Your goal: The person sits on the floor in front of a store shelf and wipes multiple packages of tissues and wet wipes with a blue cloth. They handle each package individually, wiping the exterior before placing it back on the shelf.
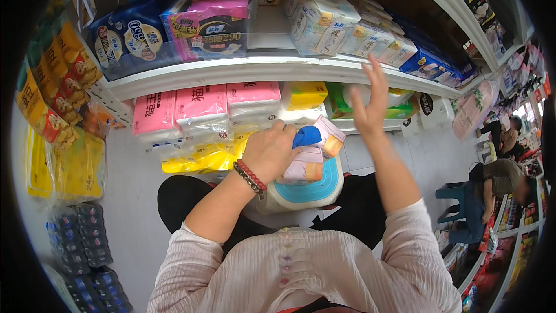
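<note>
My left hand (pixel 270 151), with beaded bracelets at the wrist, grips a bunched blue cloth (pixel 307 136). Under and beside it, two pale pink packs (pixel 304 166) with orange corners rest on or over a stool with a blue top (pixel 326 188); the hand partly hides them. My right hand (pixel 371 104) is raised in front of the white shelf edge (pixel 278 68), empty, with its fingers apart and slightly blurred. Just beyond its fingertips, white packs of sanitary pads (pixel 369 39) stand in a row on the shelf.
Pink-topped tissue packs (pixel 202 104) stack below the shelf, over yellow packs (pixel 204 156). Blue pad packs (pixel 134 30) and a pink-purple one (pixel 208 26) stand above. Snack bags (pixel 52 95) hang left, near shrink-wrapped drinks (pixel 80 239). At right, a person (pixel 499 187) bends beside a blue stool (pixel 449 200).
</note>
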A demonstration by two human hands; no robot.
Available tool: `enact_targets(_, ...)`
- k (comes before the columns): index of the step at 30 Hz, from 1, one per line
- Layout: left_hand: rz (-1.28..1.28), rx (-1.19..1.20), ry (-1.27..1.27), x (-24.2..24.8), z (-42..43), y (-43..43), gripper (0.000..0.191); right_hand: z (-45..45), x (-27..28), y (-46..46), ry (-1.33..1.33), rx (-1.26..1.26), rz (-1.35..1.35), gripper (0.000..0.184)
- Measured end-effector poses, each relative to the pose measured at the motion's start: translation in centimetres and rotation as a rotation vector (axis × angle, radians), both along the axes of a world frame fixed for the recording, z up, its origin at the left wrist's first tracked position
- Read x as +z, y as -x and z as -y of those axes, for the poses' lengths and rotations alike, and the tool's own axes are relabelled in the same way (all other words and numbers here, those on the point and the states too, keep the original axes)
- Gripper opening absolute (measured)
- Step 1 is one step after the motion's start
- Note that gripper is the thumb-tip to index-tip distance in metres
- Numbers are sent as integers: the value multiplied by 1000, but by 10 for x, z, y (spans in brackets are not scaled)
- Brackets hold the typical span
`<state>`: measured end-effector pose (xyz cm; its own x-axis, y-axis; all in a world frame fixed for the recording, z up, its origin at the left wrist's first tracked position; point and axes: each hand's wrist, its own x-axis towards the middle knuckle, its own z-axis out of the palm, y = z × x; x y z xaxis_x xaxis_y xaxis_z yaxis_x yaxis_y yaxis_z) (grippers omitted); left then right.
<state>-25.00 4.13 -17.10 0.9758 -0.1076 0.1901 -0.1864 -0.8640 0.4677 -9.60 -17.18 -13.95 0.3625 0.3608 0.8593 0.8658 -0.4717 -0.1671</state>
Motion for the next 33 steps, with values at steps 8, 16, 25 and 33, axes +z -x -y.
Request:
enact_targets(8, 7, -61, -15, 3, 1, 0, 30, -81, 119, -59, 512, -14, 78, 49)
enact_targets(16, 28, -67, 17, -1, -8, -1, 29, -98, 138, -74, 584, -164, -315, 59)
enact_targets(25, 80, -101, 52, -4, -8, -5, 31, -151, 155, -128, 656, -151, -427, 68)
enact_targets(33, 66, -100, 60, -5, -10, -6, 31, -150, 161, -128, 782, -182, -554, 66)
